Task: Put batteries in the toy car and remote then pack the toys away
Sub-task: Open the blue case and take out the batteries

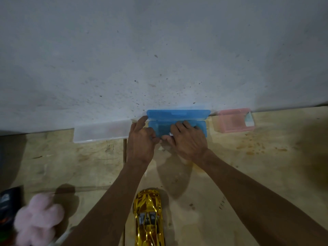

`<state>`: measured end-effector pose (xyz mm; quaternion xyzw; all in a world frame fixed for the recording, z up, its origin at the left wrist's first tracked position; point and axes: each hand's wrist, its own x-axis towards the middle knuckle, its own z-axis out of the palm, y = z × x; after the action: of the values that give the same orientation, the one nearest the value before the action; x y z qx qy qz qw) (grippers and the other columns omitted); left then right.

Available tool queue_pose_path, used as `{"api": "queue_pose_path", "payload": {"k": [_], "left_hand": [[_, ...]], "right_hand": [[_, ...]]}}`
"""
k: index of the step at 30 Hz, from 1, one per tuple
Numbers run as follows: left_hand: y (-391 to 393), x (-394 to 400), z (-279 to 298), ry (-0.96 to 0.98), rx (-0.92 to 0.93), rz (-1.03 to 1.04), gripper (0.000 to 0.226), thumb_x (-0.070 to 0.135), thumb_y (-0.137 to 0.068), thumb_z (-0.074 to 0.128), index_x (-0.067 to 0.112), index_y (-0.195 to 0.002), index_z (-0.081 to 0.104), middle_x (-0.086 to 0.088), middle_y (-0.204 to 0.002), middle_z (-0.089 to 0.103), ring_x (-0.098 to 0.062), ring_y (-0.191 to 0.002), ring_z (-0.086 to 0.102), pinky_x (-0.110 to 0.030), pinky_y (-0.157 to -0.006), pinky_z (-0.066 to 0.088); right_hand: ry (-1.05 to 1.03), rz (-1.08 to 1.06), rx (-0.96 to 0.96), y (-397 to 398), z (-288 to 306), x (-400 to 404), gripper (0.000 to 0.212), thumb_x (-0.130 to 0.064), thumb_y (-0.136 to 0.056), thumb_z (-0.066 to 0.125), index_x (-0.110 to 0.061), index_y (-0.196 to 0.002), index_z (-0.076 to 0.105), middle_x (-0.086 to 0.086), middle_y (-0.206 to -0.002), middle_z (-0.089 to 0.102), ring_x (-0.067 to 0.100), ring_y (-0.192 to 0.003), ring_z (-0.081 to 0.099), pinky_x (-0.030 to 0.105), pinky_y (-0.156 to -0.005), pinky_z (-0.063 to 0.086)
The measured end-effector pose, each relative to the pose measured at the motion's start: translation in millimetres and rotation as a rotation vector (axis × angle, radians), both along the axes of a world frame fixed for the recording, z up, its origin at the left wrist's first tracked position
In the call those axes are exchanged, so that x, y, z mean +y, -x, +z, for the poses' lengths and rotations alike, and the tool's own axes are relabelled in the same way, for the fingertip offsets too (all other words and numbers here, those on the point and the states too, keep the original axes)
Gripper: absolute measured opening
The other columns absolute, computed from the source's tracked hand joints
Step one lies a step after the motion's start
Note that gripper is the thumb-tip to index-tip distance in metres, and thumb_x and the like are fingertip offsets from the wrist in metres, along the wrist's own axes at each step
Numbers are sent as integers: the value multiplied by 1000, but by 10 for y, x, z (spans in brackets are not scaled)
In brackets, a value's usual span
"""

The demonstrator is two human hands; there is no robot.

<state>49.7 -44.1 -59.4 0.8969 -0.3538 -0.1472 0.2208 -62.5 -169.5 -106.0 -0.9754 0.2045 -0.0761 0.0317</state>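
A blue plastic case (177, 115) stands open against the wall, its lid leaning back. My left hand (141, 142) grips the case's left front edge, thumb and fingers curled. My right hand (186, 139) reaches into the case's tray, fingers spread over its contents; a small white object shows at the thumb, and I cannot tell what it is. A shiny gold toy car (149, 217) lies on the wooden surface below my arms, nose pointing away. No remote or batteries are clearly visible.
A clear plastic box (101, 132) lies left of the blue case, a pink box (234, 120) to its right, all against the grey wall. A pink plush toy (38, 220) and a dark package (8, 201) sit at the lower left.
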Motion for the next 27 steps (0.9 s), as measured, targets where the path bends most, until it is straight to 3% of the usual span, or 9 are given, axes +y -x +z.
{"api": "queue_pose_path", "payload": {"k": [3, 6, 9, 12, 16, 19, 21, 25, 27], "left_hand": [[7, 0, -1, -10, -17, 1, 14, 15, -73, 86, 7, -81, 77, -10, -148, 51, -33, -124, 51, -42, -97, 48], [6, 1, 9, -26, -33, -11, 15, 14, -74, 85, 7, -85, 77, -9, -149, 50, -32, -125, 51, -42, -98, 49], [6, -4, 11, -29, -33, 0, 17, 15, -77, 84, 8, -91, 78, -7, -150, 48, -30, -127, 49, -40, -100, 48], [23, -5, 24, -25, -36, 8, 16, 17, -78, 83, 8, -91, 78, -6, -150, 48, -28, -126, 48, -40, -101, 47], [23, -14, 23, -7, -37, 5, 15, 13, -76, 82, 7, -90, 78, -8, -147, 52, -31, -124, 51, -40, -101, 47], [27, -7, 26, 9, -43, -9, 17, 10, -72, 85, 5, -86, 79, -13, -143, 55, -37, -119, 54, -46, -97, 51], [24, -6, 32, 14, -35, -6, 14, 9, -71, 85, 5, -83, 78, -15, -142, 56, -38, -118, 55, -47, -96, 51], [13, -10, 15, -3, -51, -13, 10, 5, -73, 82, 6, -81, 77, -15, -142, 55, -38, -118, 55, -45, -94, 52], [7, -7, 0, 2, -49, -5, 8, 6, -74, 81, 6, -81, 76, -14, -143, 54, -37, -119, 54, -45, -97, 51]], "right_hand": [[34, 34, -90, -6, -39, -38, 56, -60, -97, 33, -13, -92, 62, 8, -86, 69, 26, -75, 69, 34, -51, 53], [-35, -56, -242, -65, -34, -50, 59, -62, -99, 27, -14, -87, 60, 5, -77, 68, 24, -65, 69, 30, -48, 53], [-164, -157, -411, -107, -8, -66, 59, -60, -99, 27, -12, -80, 56, 3, -68, 61, 22, -53, 60, 23, -47, 37], [-338, -185, -627, -91, 115, -117, 51, -52, -102, 35, -11, -76, 52, 1, -63, 51, 18, -51, 47, 23, -51, 32], [-622, -249, -851, -51, 412, 86, 30, -27, -102, 39, -18, -73, 38, -5, -57, 34, 9, -49, 33, 19, -49, 26], [-795, -254, -805, 70, 302, 391, 31, -23, -103, 37, -13, -74, 41, -9, -59, 34, 5, -50, 34, 17, -48, 28], [-785, -200, -685, 146, 129, 489, 32, -26, -103, 39, -11, -76, 43, -6, -62, 37, 5, -51, 35, 20, -50, 30], [-471, -10, -487, 155, -36, 494, 31, -31, -103, 41, -9, -84, 52, 4, -78, 51, 13, -67, 46, 20, -62, 35], [-261, 88, -440, 165, -113, 486, 29, -27, -104, 44, -9, -86, 58, 8, -83, 56, 18, -75, 52, 26, -69, 43]]}}
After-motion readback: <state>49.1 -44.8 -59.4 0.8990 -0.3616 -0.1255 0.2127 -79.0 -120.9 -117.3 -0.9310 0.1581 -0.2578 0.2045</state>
